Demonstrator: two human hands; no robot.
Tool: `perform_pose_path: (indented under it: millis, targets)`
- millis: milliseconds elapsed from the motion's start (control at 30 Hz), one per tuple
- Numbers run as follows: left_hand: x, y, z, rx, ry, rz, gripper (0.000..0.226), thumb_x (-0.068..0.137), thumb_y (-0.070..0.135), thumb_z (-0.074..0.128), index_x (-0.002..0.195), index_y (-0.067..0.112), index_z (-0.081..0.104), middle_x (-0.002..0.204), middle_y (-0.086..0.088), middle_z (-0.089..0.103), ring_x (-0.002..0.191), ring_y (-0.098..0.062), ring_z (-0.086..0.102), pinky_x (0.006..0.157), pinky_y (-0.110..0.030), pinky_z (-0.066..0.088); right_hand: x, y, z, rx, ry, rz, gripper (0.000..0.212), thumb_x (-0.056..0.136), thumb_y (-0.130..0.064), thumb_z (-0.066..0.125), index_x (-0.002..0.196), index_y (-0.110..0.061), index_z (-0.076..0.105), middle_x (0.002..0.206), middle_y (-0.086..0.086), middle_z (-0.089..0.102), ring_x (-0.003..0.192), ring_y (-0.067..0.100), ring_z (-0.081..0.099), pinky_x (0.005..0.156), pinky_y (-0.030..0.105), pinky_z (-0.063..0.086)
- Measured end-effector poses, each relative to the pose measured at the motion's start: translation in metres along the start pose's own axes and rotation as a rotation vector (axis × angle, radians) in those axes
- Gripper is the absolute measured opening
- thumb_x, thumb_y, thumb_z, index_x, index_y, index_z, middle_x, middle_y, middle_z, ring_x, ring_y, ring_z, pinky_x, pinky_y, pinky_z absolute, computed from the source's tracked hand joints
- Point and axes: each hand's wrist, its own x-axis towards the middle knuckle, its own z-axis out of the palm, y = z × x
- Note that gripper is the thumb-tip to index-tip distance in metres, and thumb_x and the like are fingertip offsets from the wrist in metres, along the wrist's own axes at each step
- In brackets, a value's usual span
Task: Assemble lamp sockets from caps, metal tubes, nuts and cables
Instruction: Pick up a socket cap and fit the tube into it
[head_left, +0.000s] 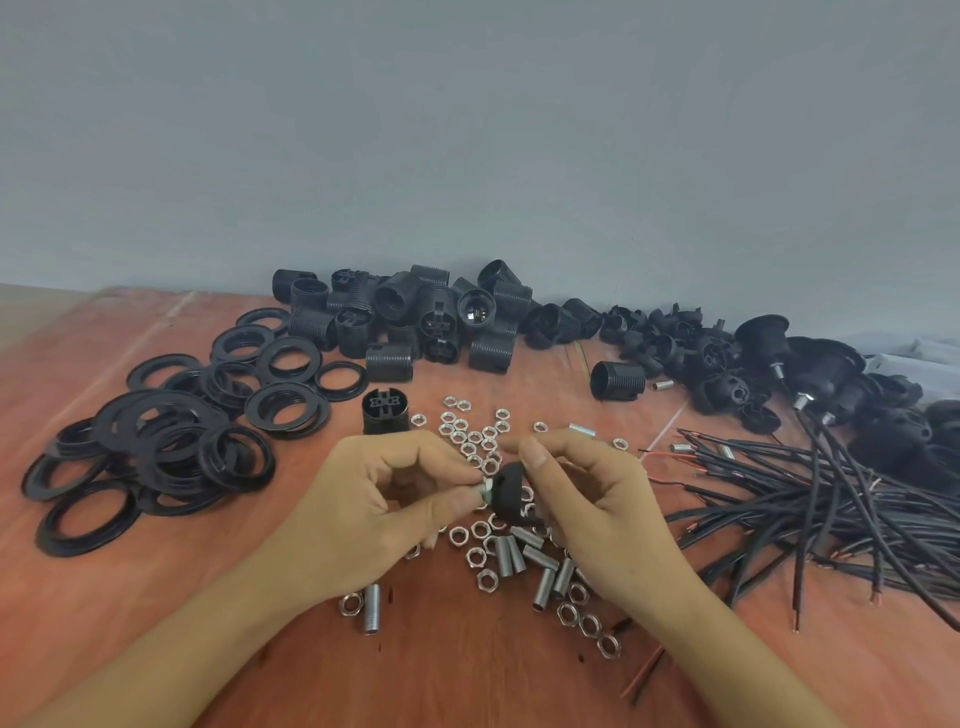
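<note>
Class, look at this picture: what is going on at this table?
A person is assembling at a reddish wooden table. The right hand holds a black domed plastic cap, and the left hand pinches a small silver metal part against its top; nut or tube end, I cannot tell. Loose silver hex nuts and short metal tubes lie beneath the hands, flat black rings to the left, black cables to the right.
</note>
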Motion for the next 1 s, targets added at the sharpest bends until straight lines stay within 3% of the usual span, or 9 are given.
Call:
perform_pose_path:
  millis: [167,333,500,600,700,800,900,933,1000]
  targets:
    - [0.0058,-0.0026,-0.0047,-0.018,0.174,-0.010,0.010,0.079,0.025,0.080,0.084,0.020,0.073,0.076,-0.004,0.071,0.045,-0.010,0.058,0.047,-0.019,0.048,-0.0068,0.0012,0.0031,0.065,-0.087,0.005,0.026,0.094,-0.024,0.060,0.112,-0.041,0.067,0.075,-0.001,0.072,0.052,0.007,0.055,0.050,0.020,0.044]
    - [0.0051,-0.0025,-0.0053,-0.047,0.146,-0.048,0.018,0.073,0.028,0.084,0.081,0.015,0.074,0.072,-0.001,0.070,0.047,-0.007,0.059,0.048,-0.018,0.048,-0.0093,-0.0025,0.0054,-0.105,-0.023,-0.127,0.021,0.077,-0.037,0.075,0.098,-0.036,0.070,0.085,-0.009,0.065,0.063,0.006,0.055,0.054,0.022,0.046]
    - [0.0035,0.0011,-0.0059,-0.064,0.017,-0.075,0.015,0.072,0.025,0.079,0.084,0.016,0.074,0.078,-0.007,0.072,0.051,-0.010,0.060,0.048,-0.020,0.048,-0.0085,0.0009,0.0001,-0.114,-0.005,-0.180,0.055,0.073,-0.031,0.082,0.122,-0.038,0.057,0.108,-0.007,0.065,0.084,0.019,0.066,0.057,0.024,0.050]
    - [0.0010,0.0025,-0.0052,0.012,-0.040,-0.059,0.017,0.076,0.030,0.082,0.085,0.019,0.074,0.080,-0.008,0.071,0.053,-0.013,0.062,0.050,-0.022,0.050,-0.0089,-0.0004,0.0022,-0.094,-0.042,-0.101,0.038,0.075,-0.042,0.078,0.111,-0.041,0.066,0.093,-0.007,0.071,0.070,0.015,0.066,0.057,0.028,0.054]
    - [0.0001,0.0027,0.0002,0.037,-0.038,-0.041,0.009,0.076,0.021,0.078,0.085,0.021,0.074,0.080,-0.003,0.071,0.050,-0.011,0.059,0.049,-0.022,0.049,-0.0062,-0.0019,0.0048,0.004,-0.020,0.049,0.029,0.083,-0.054,0.061,0.093,-0.028,0.071,0.063,-0.003,0.066,0.048,0.011,0.059,0.043,0.024,0.046]
    - [0.0019,0.0029,0.0013,0.020,0.007,-0.049,0.009,0.075,0.019,0.075,0.083,0.024,0.074,0.078,-0.001,0.071,0.052,-0.011,0.060,0.049,-0.023,0.050,-0.0080,-0.0036,0.0021,0.039,-0.102,0.076,0.040,0.087,-0.059,0.050,0.096,-0.026,0.070,0.063,0.006,0.067,0.048,0.014,0.062,0.045,0.022,0.046]
    - [0.0032,0.0017,-0.0047,-0.003,0.053,-0.057,0.010,0.074,0.019,0.077,0.083,0.022,0.074,0.076,0.000,0.071,0.055,-0.009,0.062,0.050,-0.022,0.051,-0.0085,-0.0063,0.0023,-0.020,-0.179,0.029,0.025,0.084,-0.050,0.064,0.100,-0.031,0.070,0.062,0.001,0.066,0.053,0.009,0.058,0.052,0.025,0.047]
    - [0.0026,0.0018,-0.0054,0.005,0.043,-0.050,0.011,0.074,0.021,0.079,0.083,0.022,0.074,0.077,-0.001,0.071,0.056,-0.008,0.062,0.051,-0.021,0.050,-0.0083,-0.0038,0.0032,-0.072,-0.160,0.024,0.028,0.082,-0.053,0.065,0.091,-0.027,0.071,0.057,0.001,0.062,0.050,0.009,0.054,0.050,0.028,0.044]
    - [0.0010,0.0027,-0.0037,0.004,0.004,-0.034,0.011,0.075,0.028,0.077,0.084,0.021,0.074,0.079,-0.005,0.071,0.056,-0.008,0.062,0.052,-0.021,0.050,-0.0080,-0.0003,0.0049,-0.137,-0.087,0.043,0.061,0.081,-0.070,0.055,0.061,-0.012,0.058,0.043,0.003,0.046,0.042,0.009,0.041,0.045,0.029,0.034]
